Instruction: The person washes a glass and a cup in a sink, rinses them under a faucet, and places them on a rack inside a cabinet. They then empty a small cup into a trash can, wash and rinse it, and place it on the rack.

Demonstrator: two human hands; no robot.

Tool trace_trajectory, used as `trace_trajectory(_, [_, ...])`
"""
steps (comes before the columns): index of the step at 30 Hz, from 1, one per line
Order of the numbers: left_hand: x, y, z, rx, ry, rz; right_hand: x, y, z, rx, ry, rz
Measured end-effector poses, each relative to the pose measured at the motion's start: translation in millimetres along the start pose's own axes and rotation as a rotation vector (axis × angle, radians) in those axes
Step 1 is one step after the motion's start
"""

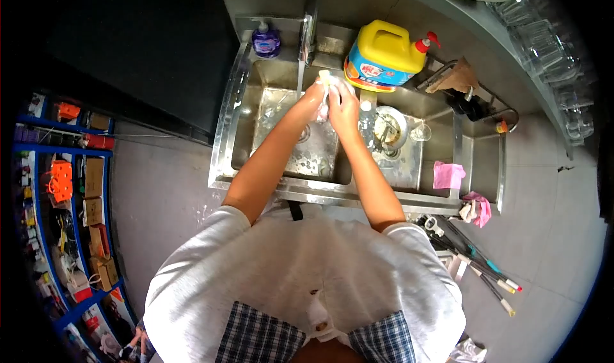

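Both my hands are close together over the left sink basin (pixel 256 139), in front of the running faucet (pixel 309 34). My left hand (pixel 313 101) is closed around a pale yellow sponge (pixel 324 77), whose top edge shows above the fingers. My right hand (pixel 344 106) is closed with its fingers curled over a whitish, shiny thing, mostly hidden, whose kind I cannot make out. Water falls from the faucet just left of my hands. In the right basin, a round metal dish (pixel 390 130) with utensils lies beside a clear glass (pixel 421 131).
A yellow detergent jug (pixel 387 53) with a red pump stands behind the right basin. A purple soap bottle (pixel 265 41) is at the back left. Pink cloths (pixel 449 175) hang at the right. Glasses (pixel 543 50) line the upper shelf. Poles (pixel 480 267) lie on the floor.
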State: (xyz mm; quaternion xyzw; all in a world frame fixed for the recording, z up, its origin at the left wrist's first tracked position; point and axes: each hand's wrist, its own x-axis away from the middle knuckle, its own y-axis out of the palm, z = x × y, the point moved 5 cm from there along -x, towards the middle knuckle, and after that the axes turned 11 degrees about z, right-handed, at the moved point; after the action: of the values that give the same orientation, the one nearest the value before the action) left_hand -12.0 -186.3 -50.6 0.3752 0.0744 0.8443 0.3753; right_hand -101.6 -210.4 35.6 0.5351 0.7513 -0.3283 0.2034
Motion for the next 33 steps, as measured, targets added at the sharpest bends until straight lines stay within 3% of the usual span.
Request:
trace_trajectory(2, [6,6,2,0.139,-0.049,-0.140,9,1,11,0.032,0.113,-0.048])
trace_trajectory(3, [8,1,-1,0.127,-0.058,-0.001,12,3,17,0.049,0.169,-0.070])
trace_trajectory(6, [-9,-3,-11,-0.043,0.087,-0.003,18,12,43,-0.096,0.491,0.158])
trace_trajectory(7, [-28,-4,-17,0.031,0.273,0.072,19,15,46,-0.087,0.520,0.183])
trace_trajectory(10, [-22,-15,0,-0.313,0.527,0.489,52,37,79,-0.453,1.179,0.259])
trace_trajectory(11, [-13,-9,7,-0.349,0.512,0.399,54,42,80,-0.527,1.138,0.283])
trace_trajectory(15, [30,8,31,-0.936,0.713,0.444,55,43,86,-0.872,1.360,0.179])
trace_trajectory(18, [71,21,43,-1.169,0.627,0.414,62,50,117,-1.107,1.477,0.047])
trace_trajectory(20, [70,17,39,-1.296,0.724,0.437,48,35,83,-1.056,1.479,-0.002])
trace_trajectory(21, [56,9,27,-1.148,0.868,0.431,52,41,108,-1.046,1.459,-0.001])
trace_trajectory(22, [48,3,20,-0.899,0.965,0.408,52,36,86,-1.002,1.446,0.008])
trace_trajectory(24, [58,0,25,-0.590,0.906,0.379,54,30,58,-0.761,1.386,0.119])
trace_trajectory(26, [-10,-15,-11,-0.140,0.751,0.389,46,30,33,-0.543,1.091,0.115])
trace_trajectory(28, [-30,-14,-8,0.173,0.322,0.067,49,26,29,-0.093,0.681,0.044])
trace_trajectory(31, [-3,-1,12,0.279,0.297,0.196,42,17,6,0.031,0.465,0.154])
trace_trajectory(33, [-31,-7,-1,0.482,0.134,0.028,38,20,6,0.234,0.240,0.088])
